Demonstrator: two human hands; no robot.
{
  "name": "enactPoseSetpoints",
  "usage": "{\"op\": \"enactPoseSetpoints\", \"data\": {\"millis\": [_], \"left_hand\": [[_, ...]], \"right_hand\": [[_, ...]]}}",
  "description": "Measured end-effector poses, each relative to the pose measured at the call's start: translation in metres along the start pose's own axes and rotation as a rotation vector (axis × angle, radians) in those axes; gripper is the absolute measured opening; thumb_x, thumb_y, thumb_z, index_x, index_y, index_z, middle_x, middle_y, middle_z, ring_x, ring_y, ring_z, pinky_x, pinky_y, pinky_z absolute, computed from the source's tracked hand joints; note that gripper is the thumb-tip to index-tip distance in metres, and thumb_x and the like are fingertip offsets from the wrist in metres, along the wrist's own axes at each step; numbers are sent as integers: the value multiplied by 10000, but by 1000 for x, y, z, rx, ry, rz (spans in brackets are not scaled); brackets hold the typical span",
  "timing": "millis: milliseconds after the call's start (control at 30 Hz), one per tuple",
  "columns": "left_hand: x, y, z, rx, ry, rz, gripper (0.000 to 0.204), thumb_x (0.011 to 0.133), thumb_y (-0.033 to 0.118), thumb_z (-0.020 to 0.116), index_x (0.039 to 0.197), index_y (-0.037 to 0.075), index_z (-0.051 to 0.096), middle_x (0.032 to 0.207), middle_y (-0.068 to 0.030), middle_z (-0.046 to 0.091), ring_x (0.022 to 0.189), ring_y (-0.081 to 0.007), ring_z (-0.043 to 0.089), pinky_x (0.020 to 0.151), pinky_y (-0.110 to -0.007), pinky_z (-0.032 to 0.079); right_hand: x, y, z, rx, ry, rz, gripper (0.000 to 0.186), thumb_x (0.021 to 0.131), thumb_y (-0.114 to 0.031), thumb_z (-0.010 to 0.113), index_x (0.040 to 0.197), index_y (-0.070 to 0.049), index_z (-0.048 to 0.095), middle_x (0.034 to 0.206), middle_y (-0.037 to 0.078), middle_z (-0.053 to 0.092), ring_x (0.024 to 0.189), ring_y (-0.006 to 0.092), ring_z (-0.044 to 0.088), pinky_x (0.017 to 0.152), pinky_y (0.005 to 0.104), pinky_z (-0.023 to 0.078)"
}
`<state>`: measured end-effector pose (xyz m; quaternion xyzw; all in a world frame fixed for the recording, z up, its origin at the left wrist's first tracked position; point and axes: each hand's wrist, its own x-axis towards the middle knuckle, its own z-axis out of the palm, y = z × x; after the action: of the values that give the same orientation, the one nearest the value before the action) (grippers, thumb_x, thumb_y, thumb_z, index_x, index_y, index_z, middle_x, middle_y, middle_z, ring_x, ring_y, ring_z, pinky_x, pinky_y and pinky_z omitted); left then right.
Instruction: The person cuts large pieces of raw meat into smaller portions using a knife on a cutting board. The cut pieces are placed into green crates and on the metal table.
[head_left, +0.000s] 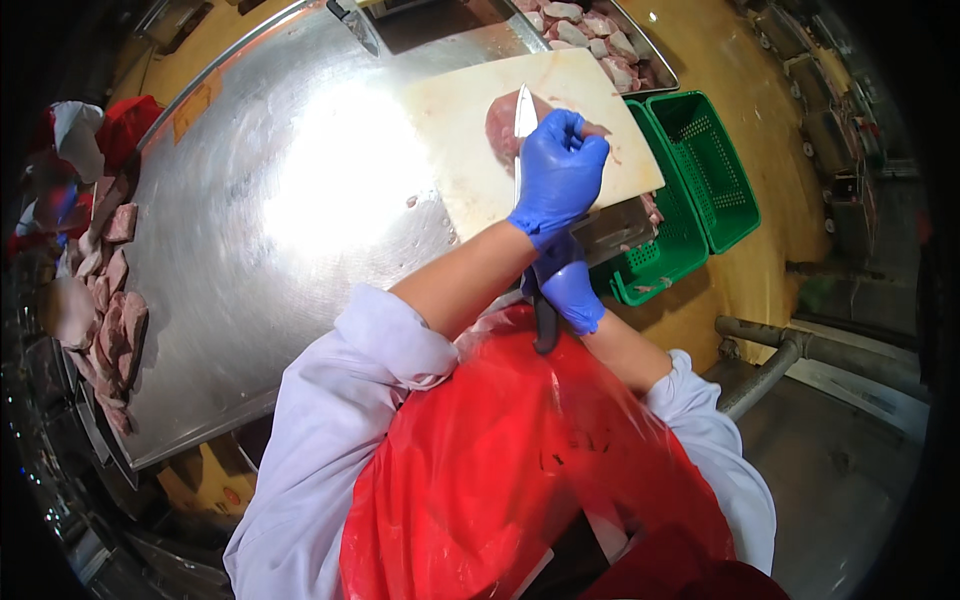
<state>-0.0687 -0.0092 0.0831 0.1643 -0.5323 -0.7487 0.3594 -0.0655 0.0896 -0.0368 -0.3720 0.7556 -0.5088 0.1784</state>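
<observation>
On the white cutting board lies a piece of raw meat, pale pink and rounded. My left hand, in a blue glove, is closed over the board, and a small strip of meat sticks out from its pinched fingers. Below it, partly hidden by the left wrist, my right hand is also gloved in blue and wraps round a knife. The dark end of the knife handle shows under that hand. Its blade passes left of my left hand, with the tip over the meat.
A steel table spreads to the left, with meat pieces at its far-left edge beside another person in red and white. Beyond the board stands a tray of meat chunks. Green baskets and a metal pipe are on the right.
</observation>
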Motion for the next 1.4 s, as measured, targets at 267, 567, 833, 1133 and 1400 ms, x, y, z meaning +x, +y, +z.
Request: {"op": "enactPoseSetpoints", "data": {"millis": [267, 567, 833, 1133, 1400], "left_hand": [[35, 19, 78, -75, 55, 40, 47, 864, 39, 672, 860, 25, 626, 727, 10, 625, 655, -49, 560, 578, -226, 454], [0, 23, 167, 597, -299, 284, 417, 870, 91, 639, 1264, 9, 532, 946, -139, 680, 918, -240, 659, 825, -383, 532], [-6, -92, -62, 292, 635, -99, 481, 1022, 245, 530, 1403, -39, 454, 1353, -206, 526, 1215, -259, 520, 1068, -367, 403], [33, -28, -132, -1, 448, -41, 387, 1056, 268, 426, 1328, 24, 556, 1241, -128, 642, 1149, -280, 600, 1077, -388, 440], [-18, -22, -168, 195, 724, 43, 422, 1064, 335, 403, 1282, 6, 552, 1289, -168, 638, 1110, -276, 643, 954, -398, 482]], "right_hand": [[94, 13, -25, 1640, -634, 397, 410, 1033, -215, 561, 1412, -95, 460, 1135, 82, 588, 959, 147, 597, 843, 287, 521], [105, -6, -98, 1023, -294, 398, 645, 971, -64, 606, 1552, -108, 327, 985, 93, 621, 759, 156, 626, 648, 282, 540], [189, 52, -110, 860, -165, -6, 832, 976, 39, 544, 1634, -148, 71, 930, 122, 605, 650, 155, 615, 508, 277, 529], [90, 7, -146, 600, -299, 3, 787, 981, -46, 557, 1638, -221, 162, 837, 46, 627, 629, 95, 603, 557, 278, 543], [68, 5, -141, -261, -524, -293, 737, 968, -200, 530, 1618, -274, 191, 758, 221, 658, 680, 444, 637, 663, 540, 519]]}}
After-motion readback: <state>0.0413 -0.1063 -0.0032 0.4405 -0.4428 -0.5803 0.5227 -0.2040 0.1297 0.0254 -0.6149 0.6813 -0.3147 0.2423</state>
